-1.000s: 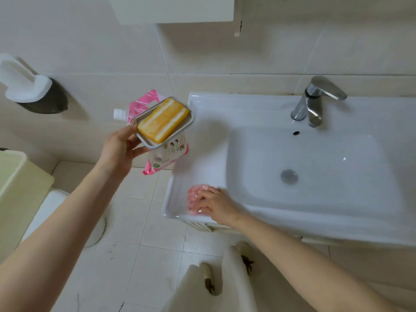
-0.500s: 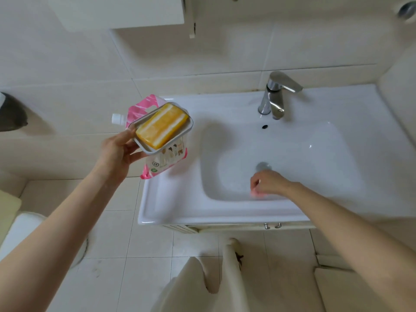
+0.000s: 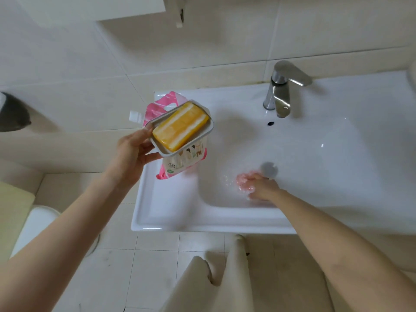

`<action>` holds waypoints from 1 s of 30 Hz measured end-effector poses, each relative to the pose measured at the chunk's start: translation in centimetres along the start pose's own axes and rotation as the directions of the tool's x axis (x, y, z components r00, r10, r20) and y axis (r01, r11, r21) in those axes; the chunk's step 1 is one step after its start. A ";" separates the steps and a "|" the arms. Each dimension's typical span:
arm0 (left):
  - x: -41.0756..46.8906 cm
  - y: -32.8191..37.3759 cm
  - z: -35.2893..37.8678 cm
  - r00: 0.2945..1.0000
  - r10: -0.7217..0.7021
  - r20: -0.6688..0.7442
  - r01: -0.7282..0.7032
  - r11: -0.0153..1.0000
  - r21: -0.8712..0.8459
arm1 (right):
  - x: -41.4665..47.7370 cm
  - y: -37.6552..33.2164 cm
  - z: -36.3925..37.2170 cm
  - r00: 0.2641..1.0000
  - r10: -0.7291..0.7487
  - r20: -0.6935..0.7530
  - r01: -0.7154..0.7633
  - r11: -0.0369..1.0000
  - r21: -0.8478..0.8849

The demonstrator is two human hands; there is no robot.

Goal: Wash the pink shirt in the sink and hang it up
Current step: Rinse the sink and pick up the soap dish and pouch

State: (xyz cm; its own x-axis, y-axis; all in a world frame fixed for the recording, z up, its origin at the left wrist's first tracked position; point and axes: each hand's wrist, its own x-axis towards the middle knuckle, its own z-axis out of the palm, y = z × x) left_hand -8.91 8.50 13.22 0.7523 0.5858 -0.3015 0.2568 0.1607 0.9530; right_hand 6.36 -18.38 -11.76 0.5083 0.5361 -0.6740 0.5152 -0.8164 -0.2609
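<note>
Right hand (image 3: 261,188) clutches bunched pink shirt (image 3: 244,180) in sink (image 3: 171,210) basin, centre-right. Left hand (image 3: 132,154) grips soap dish (image 3: 180,129), centre-left. Tap (image 3: 281,93) not running: washing, hanging apparently all remain.

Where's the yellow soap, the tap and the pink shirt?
soap (image 3: 182,127), head view, middle of its yellow top face.
tap (image 3: 279,93), head view, on the shiny upright body.
pink shirt (image 3: 242,179), head view, the bunched part in the sink basin.
</note>
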 end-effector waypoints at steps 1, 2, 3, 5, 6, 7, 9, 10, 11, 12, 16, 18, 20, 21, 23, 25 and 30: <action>0.2 0.0 0.3 1.000 -0.004 0.002 0.004 1.000 0.000 | 0.3 0.4 0.1 0.998 0.040 -0.050 -0.038 0.999 0.029; 0.4 0.0 0.5 1.000 -0.006 0.005 0.006 1.000 0.000 | 0.2 0.5 0.1 0.984 0.130 -0.120 -0.123 0.991 0.059; 0.5 -0.1 0.6 1.000 -0.007 0.007 0.007 1.000 -0.005 | 0.1 0.5 0.1 0.959 0.201 -0.202 -0.187 0.979 0.086; 0.9 -0.2 1.0 1.000 -0.009 0.006 0.009 1.000 -0.023 | 0.3 1.2 -0.1 0.956 0.203 -0.210 -0.188 0.978 0.092; 1.0 -0.2 1.3 1.000 -0.009 0.007 0.009 1.000 -0.027 | 0.0 1.5 -0.3 0.969 0.184 -0.165 -0.169 0.980 0.100; 1.1 -0.2 1.5 1.000 -0.009 0.009 0.009 1.000 -0.028 | -0.1 1.9 -0.5 0.973 0.184 -0.142 -0.164 0.977 0.138; 1.3 -0.2 2.0 1.000 -0.010 0.014 0.010 1.000 -0.029 | -0.2 2.9 -0.6 0.946 0.269 -0.180 -0.240 0.957 0.165; 1.3 -0.2 2.2 1.000 -0.008 0.018 0.009 0.999 -0.031 | -0.2 3.3 -0.7 0.946 0.268 -0.180 -0.237 0.955 0.178; 1.4 -0.2 2.4 1.000 -0.006 0.026 0.007 0.999 -0.031 | -0.2 3.5 -0.8 0.957 0.241 -0.163 -0.198 0.950 0.240; 1.5 -0.3 2.5 0.999 -0.005 0.034 0.006 1.000 -0.031 | -0.4 3.7 -1.1 0.970 0.217 -0.111 -0.163 0.918 0.362; 1.6 -0.3 3.2 0.998 -0.008 0.066 0.010 1.000 -0.030 | -0.7 6.4 -1.5 0.830 0.497 -0.252 -0.281 0.765 0.580; 1.7 -0.4 3.5 0.997 -0.017 0.074 0.019 0.999 -0.037 | -1.2 7.2 -1.1 0.741 0.533 -0.409 -0.409 0.841 0.355; 1.8 -0.5 4.0 0.996 -0.024 0.091 0.028 0.999 -0.037 | -1.3 7.1 -0.7 0.856 0.386 -0.345 -0.328 0.920 0.214; 1.8 -0.6 4.2 0.995 -0.029 0.098 0.033 0.999 -0.038 | -1.3 6.8 -0.5 0.916 0.314 -0.248 -0.278 0.945 0.170; 1.7 -0.8 4.6 0.993 -0.036 0.111 0.040 0.999 -0.035 | -1.3 6.6 -0.2 0.975 0.201 -0.098 -0.190 0.975 0.112; 1.6 -1.1 4.9 0.991 -0.037 0.128 0.041 0.999 -0.026 | -1.8 5.6 0.2 0.984 0.134 -0.119 -0.116 0.982 0.148; 1.2 -1.4 5.5 0.987 -0.048 0.155 0.053 0.998 -0.023 | -4.8 2.3 -1.0 0.999 0.000 -0.051 0.023 0.894 0.448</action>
State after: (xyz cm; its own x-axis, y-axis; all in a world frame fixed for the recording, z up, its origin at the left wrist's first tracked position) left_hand -4.98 4.60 11.37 0.8240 0.4471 -0.3481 0.2817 0.2098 0.9363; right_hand 5.83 -22.63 -8.41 0.5428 0.5464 -0.6379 0.1629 -0.8135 -0.5582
